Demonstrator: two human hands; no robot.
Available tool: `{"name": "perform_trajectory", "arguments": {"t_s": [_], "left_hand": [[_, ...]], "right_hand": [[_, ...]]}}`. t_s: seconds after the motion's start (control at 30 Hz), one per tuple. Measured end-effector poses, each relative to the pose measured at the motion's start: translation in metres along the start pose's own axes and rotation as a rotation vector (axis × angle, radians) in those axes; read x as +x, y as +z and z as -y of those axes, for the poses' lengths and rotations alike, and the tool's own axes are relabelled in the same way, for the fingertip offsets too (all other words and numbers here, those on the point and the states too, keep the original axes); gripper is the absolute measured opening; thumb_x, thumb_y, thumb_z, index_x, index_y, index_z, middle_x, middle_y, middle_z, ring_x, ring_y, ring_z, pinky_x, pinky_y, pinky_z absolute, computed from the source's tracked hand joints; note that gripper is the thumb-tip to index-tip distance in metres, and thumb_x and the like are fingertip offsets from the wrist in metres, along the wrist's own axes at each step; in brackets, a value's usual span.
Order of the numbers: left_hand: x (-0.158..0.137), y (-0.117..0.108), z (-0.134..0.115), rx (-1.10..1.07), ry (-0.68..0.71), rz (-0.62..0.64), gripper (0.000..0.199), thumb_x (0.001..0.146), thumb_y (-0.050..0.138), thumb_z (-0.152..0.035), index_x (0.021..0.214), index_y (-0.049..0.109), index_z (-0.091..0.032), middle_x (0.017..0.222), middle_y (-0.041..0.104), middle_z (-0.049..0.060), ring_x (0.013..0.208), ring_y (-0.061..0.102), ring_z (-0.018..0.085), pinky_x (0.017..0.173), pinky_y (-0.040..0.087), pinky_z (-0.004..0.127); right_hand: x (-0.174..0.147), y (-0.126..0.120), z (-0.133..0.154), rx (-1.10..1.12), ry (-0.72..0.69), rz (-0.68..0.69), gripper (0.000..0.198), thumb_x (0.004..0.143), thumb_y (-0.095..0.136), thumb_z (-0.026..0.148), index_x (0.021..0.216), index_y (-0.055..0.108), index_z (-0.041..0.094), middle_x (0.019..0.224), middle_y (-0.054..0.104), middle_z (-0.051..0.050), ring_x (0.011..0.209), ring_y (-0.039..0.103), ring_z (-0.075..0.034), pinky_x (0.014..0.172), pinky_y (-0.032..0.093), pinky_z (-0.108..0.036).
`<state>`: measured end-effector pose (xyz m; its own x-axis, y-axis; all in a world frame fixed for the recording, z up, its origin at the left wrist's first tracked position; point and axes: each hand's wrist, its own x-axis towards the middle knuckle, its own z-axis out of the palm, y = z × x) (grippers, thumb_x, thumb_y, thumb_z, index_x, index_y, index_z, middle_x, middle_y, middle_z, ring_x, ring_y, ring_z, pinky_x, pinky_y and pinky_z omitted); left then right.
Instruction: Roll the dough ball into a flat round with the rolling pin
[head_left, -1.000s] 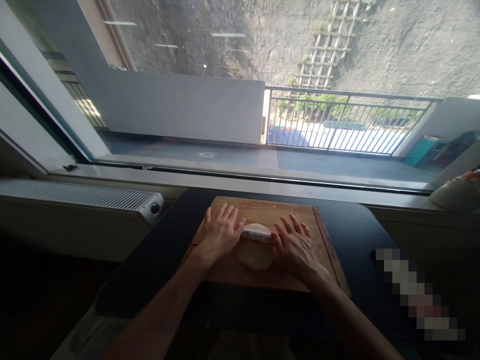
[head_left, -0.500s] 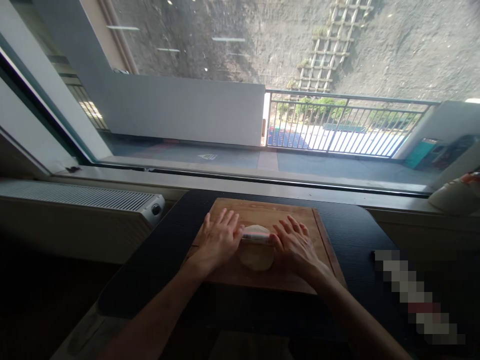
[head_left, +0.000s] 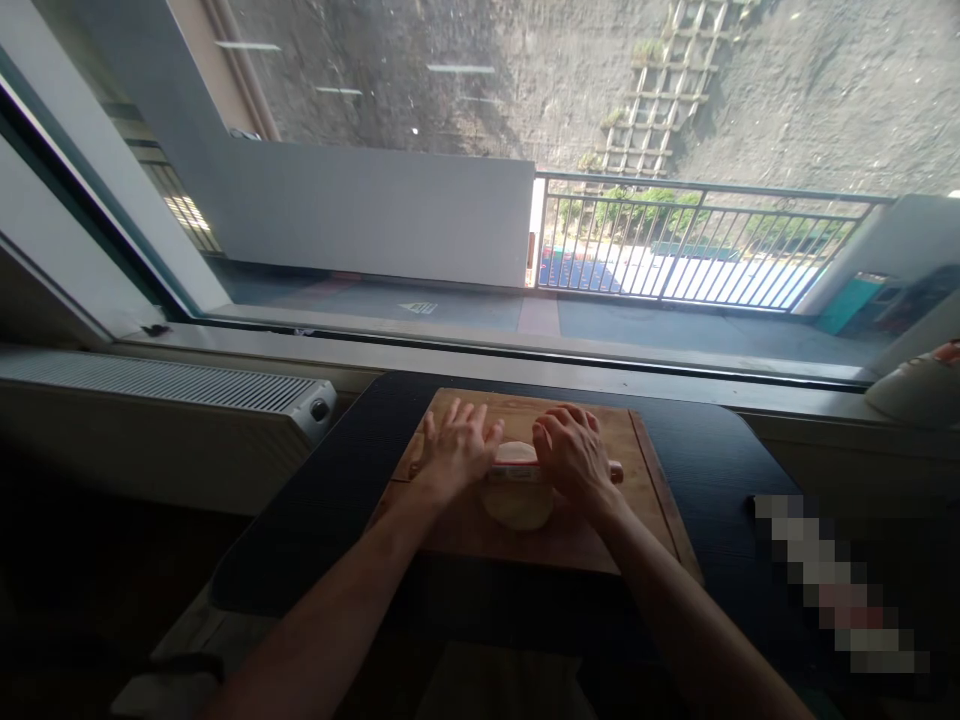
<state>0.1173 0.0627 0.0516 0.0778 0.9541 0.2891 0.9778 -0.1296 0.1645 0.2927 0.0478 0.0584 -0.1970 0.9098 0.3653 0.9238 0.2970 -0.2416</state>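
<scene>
- Left hand (head_left: 459, 450): palm down over the left part of the rolling pin (head_left: 516, 472), spread wide, the fingers straight and pointing toward the board's far edge.
- Right hand (head_left: 574, 448): over the right part of the same pin, the fingers bent and narrowly set (whether they close round it cannot be told from this angle).
- Rolling pin: roughly parallel to the board's far edge, its two ends showing outside the hands; a pale section with a red stripe lies between them.
- Dough (head_left: 517, 508): a flat, pale round near the middle of the board, crossed by the pin, with the larger visible part toward the near edge.
- Wooden board (head_left: 577, 548): on the dark worktop (head_left: 724, 460), a darker strip along its right edge.
- Worktop: rounded at its corners, its far edge beside the windowsill (head_left: 675, 398); a white radiator (head_left: 225, 385) stands beyond the far left corner.
</scene>
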Motion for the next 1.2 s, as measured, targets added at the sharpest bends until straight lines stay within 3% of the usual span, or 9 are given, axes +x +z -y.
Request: {"name": "perform_trajectory", "arguments": {"t_s": [0.1, 0.2, 0.33, 0.4, 0.57, 0.77, 0.97, 1.2], "left_hand": [[0.014, -0.001, -0.001, 0.003, -0.035, -0.027, 0.056, 0.089, 0.020, -0.051, 0.121, 0.053, -0.018, 0.132, 0.051, 0.011, 0.132, 0.028, 0.029, 0.105, 0.019, 0.056], [0.011, -0.002, -0.001, 0.020, -0.043, -0.016, 0.056, 0.089, 0.020, -0.049, 0.124, 0.050, -0.018, 0.134, 0.048, 0.010, 0.134, 0.024, 0.029, 0.106, 0.016, 0.057], [-0.013, 0.000, 0.000, 0.058, -0.006, -0.009, 0.058, 0.089, 0.019, -0.052, 0.131, 0.045, -0.021, 0.140, 0.042, 0.007, 0.136, 0.020, 0.027, 0.109, 0.009, 0.055], [-0.012, 0.001, -0.001, 0.066, -0.014, 0.002, 0.059, 0.088, 0.018, -0.052, 0.132, 0.044, -0.021, 0.140, 0.041, 0.007, 0.136, 0.019, 0.028, 0.108, 0.009, 0.056], [0.012, -0.002, -0.003, 0.052, -0.087, 0.086, 0.060, 0.087, 0.019, -0.052, 0.131, 0.044, -0.019, 0.140, 0.041, 0.008, 0.134, 0.023, 0.030, 0.105, 0.016, 0.059], [-0.010, 0.002, 0.000, 0.078, -0.029, 0.086, 0.062, 0.088, 0.017, -0.053, 0.136, 0.038, -0.020, 0.143, 0.037, 0.007, 0.138, 0.014, 0.026, 0.108, 0.006, 0.057], [0.018, 0.003, -0.003, 0.053, -0.117, 0.190, 0.064, 0.086, 0.019, -0.053, 0.137, 0.036, -0.018, 0.146, 0.032, 0.008, 0.137, 0.015, 0.030, 0.106, 0.011, 0.061], [-0.012, 0.000, -0.001, 0.098, -0.032, 0.131, 0.061, 0.087, 0.019, -0.051, 0.138, 0.033, -0.022, 0.146, 0.032, 0.005, 0.139, 0.012, 0.025, 0.109, 0.004, 0.055]], "right_hand": [[0.015, 0.003, -0.009, 0.028, 0.146, 0.061, 0.042, 0.093, 0.023, 0.037, 0.105, 0.060, 0.021, 0.112, 0.058, -0.008, 0.108, 0.044, -0.022, 0.091, 0.030, -0.036], [0.011, 0.006, -0.013, 0.048, 0.235, 0.127, 0.038, 0.091, 0.028, 0.031, 0.115, 0.056, 0.022, 0.117, 0.056, -0.008, 0.110, 0.044, -0.022, 0.091, 0.030, -0.036], [-0.016, 0.010, -0.009, 0.005, 0.102, 0.038, 0.035, 0.089, 0.033, 0.030, 0.116, 0.055, 0.025, 0.122, 0.054, -0.005, 0.124, 0.031, -0.022, 0.101, 0.018, -0.037], [-0.016, 0.009, -0.007, -0.014, 0.103, 0.041, 0.035, 0.088, 0.033, 0.031, 0.113, 0.057, 0.025, 0.123, 0.053, -0.005, 0.126, 0.028, -0.023, 0.102, 0.015, -0.039], [0.008, 0.003, -0.010, 0.028, 0.256, 0.209, 0.036, 0.087, 0.032, 0.033, 0.109, 0.058, 0.022, 0.121, 0.053, -0.009, 0.116, 0.039, -0.026, 0.094, 0.026, -0.044], [-0.021, 0.006, -0.007, 0.003, 0.101, 0.104, 0.035, 0.090, 0.029, 0.035, 0.102, 0.061, 0.026, 0.118, 0.055, -0.006, 0.126, 0.027, -0.025, 0.099, 0.019, -0.044], [0.004, 0.002, -0.011, 0.008, 0.231, 0.243, 0.036, 0.088, 0.032, 0.037, 0.098, 0.061, 0.020, 0.119, 0.053, -0.011, 0.120, 0.035, -0.028, 0.094, 0.027, -0.044], [-0.028, 0.004, -0.001, -0.035, 0.096, 0.063, 0.038, 0.091, 0.027, 0.038, 0.098, 0.062, 0.025, 0.123, 0.051, -0.006, 0.130, 0.021, -0.025, 0.102, 0.015, -0.044]]}}
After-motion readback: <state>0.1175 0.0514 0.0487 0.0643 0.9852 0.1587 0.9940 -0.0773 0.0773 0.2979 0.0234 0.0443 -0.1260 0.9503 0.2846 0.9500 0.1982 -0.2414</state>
